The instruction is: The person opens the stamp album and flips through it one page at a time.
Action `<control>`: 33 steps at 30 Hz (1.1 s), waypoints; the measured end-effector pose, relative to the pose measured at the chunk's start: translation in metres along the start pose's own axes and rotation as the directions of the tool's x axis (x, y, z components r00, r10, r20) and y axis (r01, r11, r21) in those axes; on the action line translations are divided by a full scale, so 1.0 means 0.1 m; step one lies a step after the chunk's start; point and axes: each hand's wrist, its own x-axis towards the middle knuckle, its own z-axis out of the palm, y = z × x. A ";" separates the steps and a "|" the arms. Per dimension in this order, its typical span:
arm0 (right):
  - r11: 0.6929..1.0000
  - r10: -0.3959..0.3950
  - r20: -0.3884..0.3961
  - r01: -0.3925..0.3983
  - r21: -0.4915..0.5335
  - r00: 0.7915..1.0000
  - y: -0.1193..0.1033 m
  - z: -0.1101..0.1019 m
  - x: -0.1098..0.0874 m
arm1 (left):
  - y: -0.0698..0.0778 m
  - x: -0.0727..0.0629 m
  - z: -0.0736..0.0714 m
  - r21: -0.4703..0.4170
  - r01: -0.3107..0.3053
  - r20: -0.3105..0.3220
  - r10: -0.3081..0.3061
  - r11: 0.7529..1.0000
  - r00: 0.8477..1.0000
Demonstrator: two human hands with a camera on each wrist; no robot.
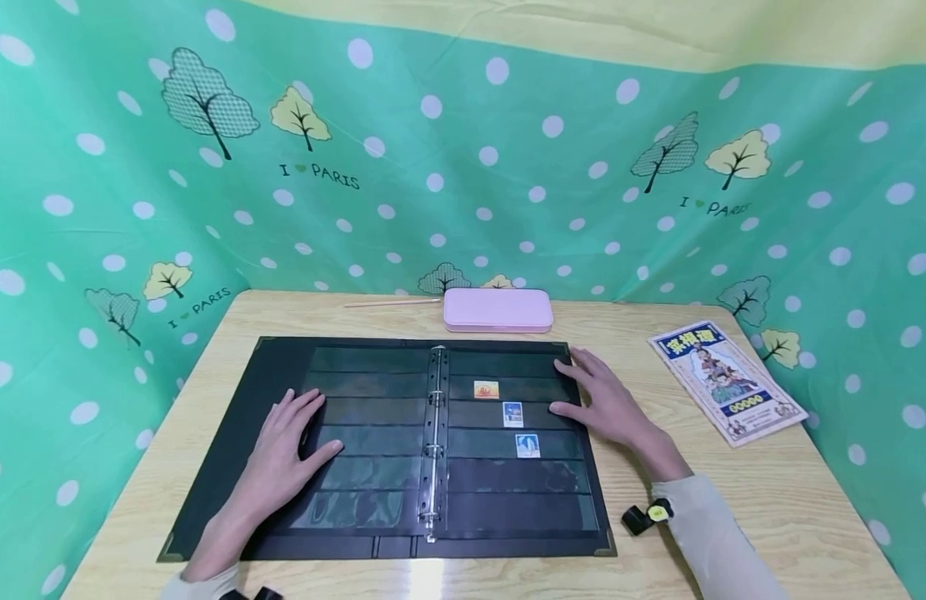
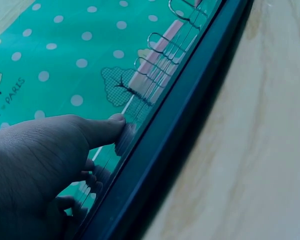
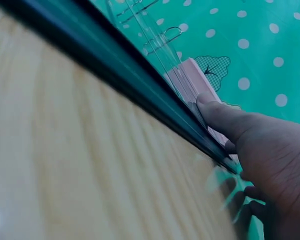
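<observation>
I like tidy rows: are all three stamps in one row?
No, the orange stamp, dark-blue stamp and light-blue stamp sit in different rows of the album.

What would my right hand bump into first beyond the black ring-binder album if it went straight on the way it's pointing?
Your right hand would probably meet the right end of the pink rounded rectangular case, just past the album; the hand's height is unclear.
</observation>
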 end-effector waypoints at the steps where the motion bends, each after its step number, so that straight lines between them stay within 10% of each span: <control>1: 1.000 -0.008 -0.004 0.008 0.011 1.000 0.00 0.01 -0.01 | 0.00 0.01 0.00 0.002 -0.001 0.000 0.001 1.000 1.000; 24: 0.996 -0.036 -0.027 0.038 0.078 0.999 -0.05 0.03 -0.01 | 0.00 -0.02 -0.02 0.016 0.001 0.015 -0.001 1.000 1.000; 33: 0.952 -0.016 -0.096 0.044 0.302 0.995 -0.09 0.01 0.00 | 0.01 0.01 0.00 0.017 -0.009 0.010 0.009 1.000 1.000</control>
